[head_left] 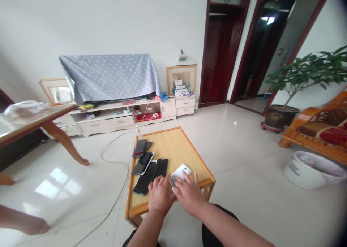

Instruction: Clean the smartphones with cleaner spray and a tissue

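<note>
A white smartphone (pixel 185 168) lies back side up near the front right of a small wooden table, its camera at the top. My right hand (pixel 189 193) rests over its lower part with fingers stretched out and spread. Under those fingers is a greyish patch that I cannot make out clearly. My left hand (pixel 161 194) is at the phone's lower left edge, fingers bent and closed against it; its thumb is near my right hand. Just left of my hands lie several dark phones, among them a black phone (pixel 145 179) and another black phone (pixel 162 167).
The small table (pixel 173 138) has raised wooden edging. At its far left are a pixelated dark item (pixel 140 148) and a small bottle (pixel 138 132). A cable (pixel 126 178) runs along the floor. A white tub (pixel 309 171) and wooden sofa (pixel 314 138) stand right.
</note>
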Motion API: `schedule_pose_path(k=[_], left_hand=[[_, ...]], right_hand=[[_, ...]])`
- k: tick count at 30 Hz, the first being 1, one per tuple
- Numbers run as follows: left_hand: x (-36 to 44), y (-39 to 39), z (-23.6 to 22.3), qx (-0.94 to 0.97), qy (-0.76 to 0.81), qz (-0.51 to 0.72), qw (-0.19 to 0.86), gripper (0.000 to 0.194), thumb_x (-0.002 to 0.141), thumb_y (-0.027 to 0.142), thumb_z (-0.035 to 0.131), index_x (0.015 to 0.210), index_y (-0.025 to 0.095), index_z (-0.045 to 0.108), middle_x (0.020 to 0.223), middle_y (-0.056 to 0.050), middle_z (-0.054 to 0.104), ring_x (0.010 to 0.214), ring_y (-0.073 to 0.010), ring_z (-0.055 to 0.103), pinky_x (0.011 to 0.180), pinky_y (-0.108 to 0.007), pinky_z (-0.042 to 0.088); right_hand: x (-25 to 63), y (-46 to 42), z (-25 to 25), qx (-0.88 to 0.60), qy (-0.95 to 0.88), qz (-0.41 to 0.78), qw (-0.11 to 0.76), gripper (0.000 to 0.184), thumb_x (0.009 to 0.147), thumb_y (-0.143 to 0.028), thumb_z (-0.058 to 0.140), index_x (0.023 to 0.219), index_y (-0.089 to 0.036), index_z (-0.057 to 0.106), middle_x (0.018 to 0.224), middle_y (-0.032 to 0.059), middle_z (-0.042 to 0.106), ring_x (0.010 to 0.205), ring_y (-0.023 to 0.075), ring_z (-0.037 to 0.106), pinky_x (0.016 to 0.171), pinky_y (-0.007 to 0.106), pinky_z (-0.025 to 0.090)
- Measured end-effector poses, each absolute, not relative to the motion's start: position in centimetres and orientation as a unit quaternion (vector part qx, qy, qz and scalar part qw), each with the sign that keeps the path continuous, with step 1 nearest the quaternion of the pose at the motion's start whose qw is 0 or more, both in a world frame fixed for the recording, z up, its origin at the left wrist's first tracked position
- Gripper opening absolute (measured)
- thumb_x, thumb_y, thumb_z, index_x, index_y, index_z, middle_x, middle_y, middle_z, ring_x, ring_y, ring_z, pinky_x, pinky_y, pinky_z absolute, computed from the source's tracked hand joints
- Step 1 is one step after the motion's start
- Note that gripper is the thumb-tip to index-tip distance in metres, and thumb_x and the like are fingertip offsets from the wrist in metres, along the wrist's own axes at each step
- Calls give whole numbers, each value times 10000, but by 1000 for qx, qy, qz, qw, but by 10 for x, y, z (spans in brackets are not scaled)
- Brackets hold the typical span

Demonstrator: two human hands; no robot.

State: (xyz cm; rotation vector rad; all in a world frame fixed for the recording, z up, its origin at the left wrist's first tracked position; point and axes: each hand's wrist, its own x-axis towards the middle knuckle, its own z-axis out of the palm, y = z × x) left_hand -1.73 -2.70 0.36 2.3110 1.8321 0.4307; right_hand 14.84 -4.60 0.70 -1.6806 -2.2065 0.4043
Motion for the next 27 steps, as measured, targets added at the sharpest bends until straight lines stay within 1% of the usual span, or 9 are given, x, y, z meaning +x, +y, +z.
schedule_pose_path(k=[5, 7, 10, 13, 15, 17, 21, 23, 27], left_hand=[[-15, -27, 7, 756, 632, 144, 94, 658, 837, 454, 621, 1449, 248, 498, 1329, -105, 647, 1321, -309, 443, 1077, -468, 283], [-16, -26, 4, 756, 629, 151, 99, 679, 848, 435, 601, 1479, 232, 452, 1340, -105, 645, 1326, -298, 443, 1078, -456, 281], [-18, -26, -1, 752, 632, 161, 100, 667, 858, 356, 568, 1492, 212, 416, 1361, -109, 637, 1325, -274, 453, 1078, -440, 277], [-19, -26, -3, 755, 627, 165, 98, 690, 846, 407, 592, 1486, 215, 419, 1361, -110, 638, 1329, -279, 454, 1086, -437, 275], [-18, -26, -2, 755, 629, 163, 91, 709, 827, 463, 620, 1471, 225, 441, 1352, -110, 641, 1331, -288, 453, 1089, -437, 279], [-18, -26, -1, 750, 637, 161, 82, 693, 817, 470, 635, 1447, 233, 472, 1346, -109, 642, 1330, -295, 452, 1091, -442, 277], [-19, -25, -2, 755, 633, 150, 88, 631, 835, 418, 616, 1427, 239, 489, 1362, -108, 630, 1334, -282, 447, 1085, -431, 282], [-21, -25, -3, 760, 628, 145, 88, 620, 826, 404, 627, 1413, 250, 498, 1364, -103, 626, 1334, -280, 445, 1076, -427, 291], [-23, -25, -4, 765, 623, 137, 83, 590, 849, 474, 609, 1391, 264, 511, 1341, -97, 638, 1345, -289, 430, 1077, -444, 294]], right_hand=[[152, -29, 9, -681, -702, 133, 161, 519, 1075, -438, 190, 1383, -315, 589, 1535, 15, 494, 1527, 324, 181, 1149, 709, -61], [147, -29, 9, -659, -723, 136, 157, 519, 1073, -449, 192, 1394, -323, 579, 1534, 21, 497, 1526, 314, 190, 1162, 690, -49], [138, -32, 6, -583, -783, 145, 160, 499, 1072, -463, 196, 1439, -372, 522, 1524, -5, 510, 1521, 276, 222, 1190, 648, -28], [139, -23, 6, -605, -767, 144, 157, 496, 1073, -455, 188, 1461, -392, 490, 1537, -24, 491, 1520, 292, 217, 1172, 682, -27], [144, -14, 8, -656, -727, 142, 145, 506, 1072, -438, 181, 1463, -372, 497, 1560, -16, 459, 1528, 316, 182, 1151, 712, -37], [148, -11, 8, -678, -706, 145, 140, 514, 1071, -425, 180, 1464, -352, 503, 1574, -7, 438, 1535, 321, 152, 1149, 712, -42], [145, -35, 4, -592, -775, 159, 155, 480, 1071, -430, 220, 1453, -374, 504, 1554, -20, 468, 1532, 269, 184, 1186, 643, -58], [143, -51, 3, -564, -792, 165, 163, 466, 1074, -424, 217, 1410, -395, 538, 1539, -40, 487, 1528, 253, 203, 1189, 637, -59], [143, -61, 6, -591, -774, 167, 156, 504, 1080, -412, 177, 1296, -376, 630, 1502, -34, 534, 1519, 259, 231, 1184, 654, -12]])
